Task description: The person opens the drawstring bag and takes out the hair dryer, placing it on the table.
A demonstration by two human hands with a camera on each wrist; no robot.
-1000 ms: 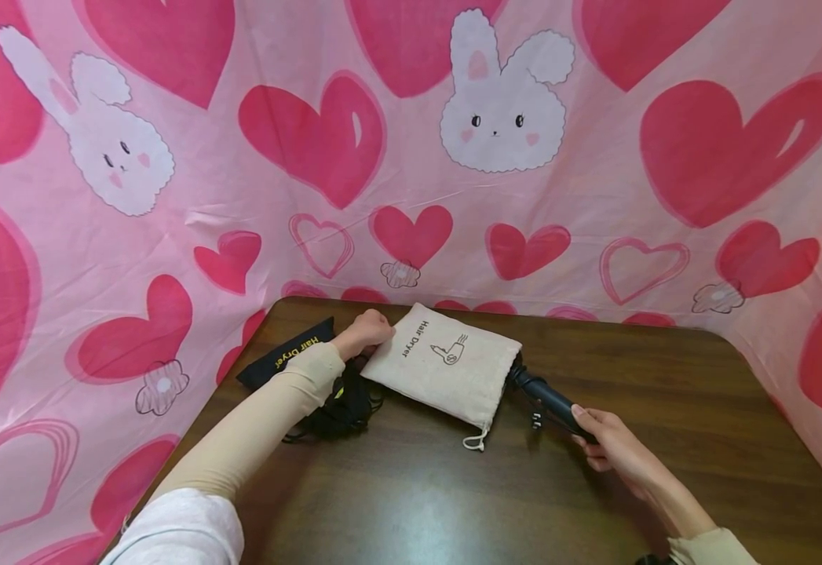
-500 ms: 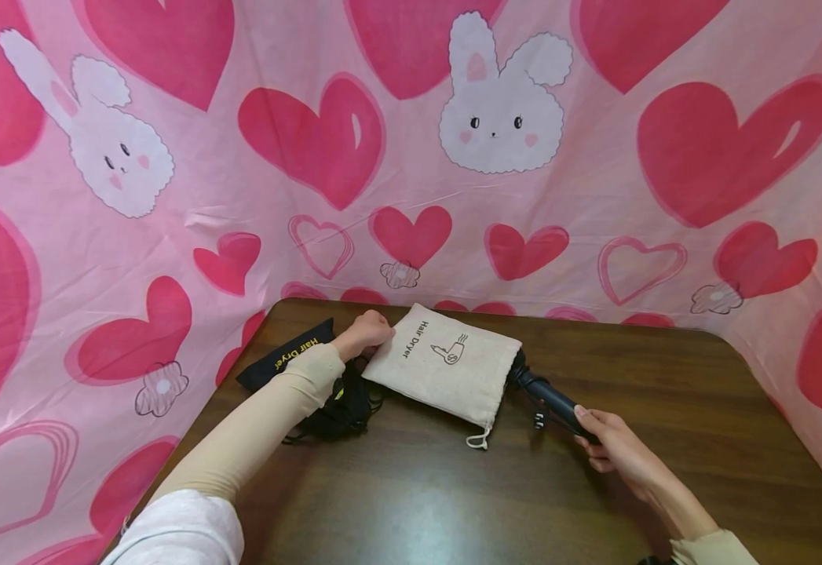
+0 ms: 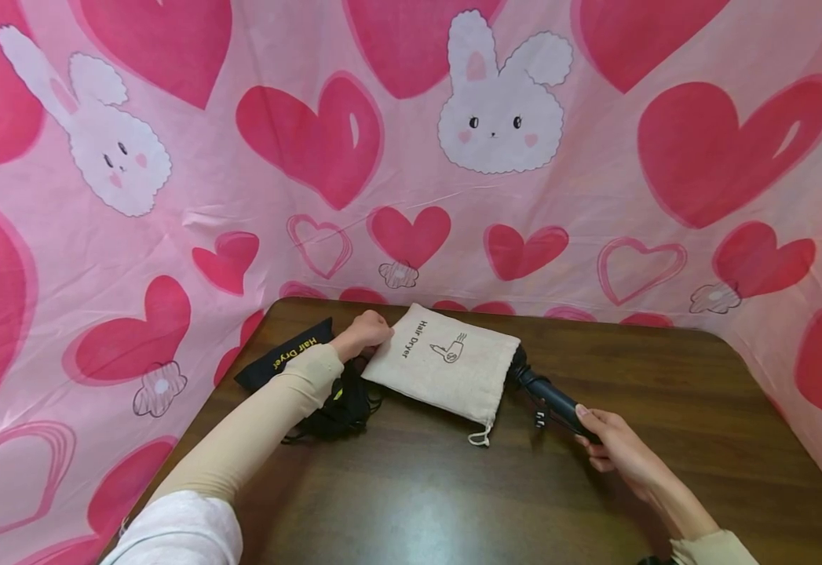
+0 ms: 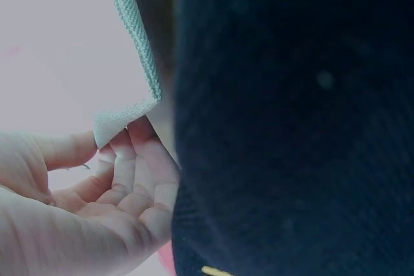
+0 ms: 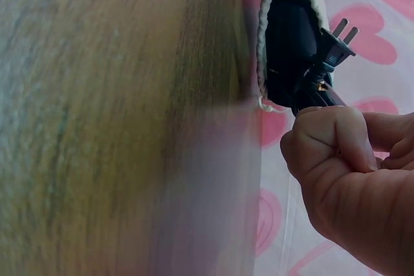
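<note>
A cream drawstring bag printed "Hair Dryer" lies at a slant near the back of the table. My left hand pinches its far left corner; in the left wrist view the thumb and fingers meet at the cloth tip. From the bag's right-hand mouth sticks the black handle of a hair dryer, its head hidden inside. My right hand grips the end of this handle. A two-pin plug and its cord hang by the handle, just outside the bag's mouth.
Left of the bag lie a black pouch with yellow "Hair Dryer" lettering and a black bundle, partly behind my left arm. A pink heart-patterned cloth encloses the brown table at the back and sides.
The plug and the bag's cord loop have shifted very slightly to the right and up. Both hands keep their holds, almost unmoved.
</note>
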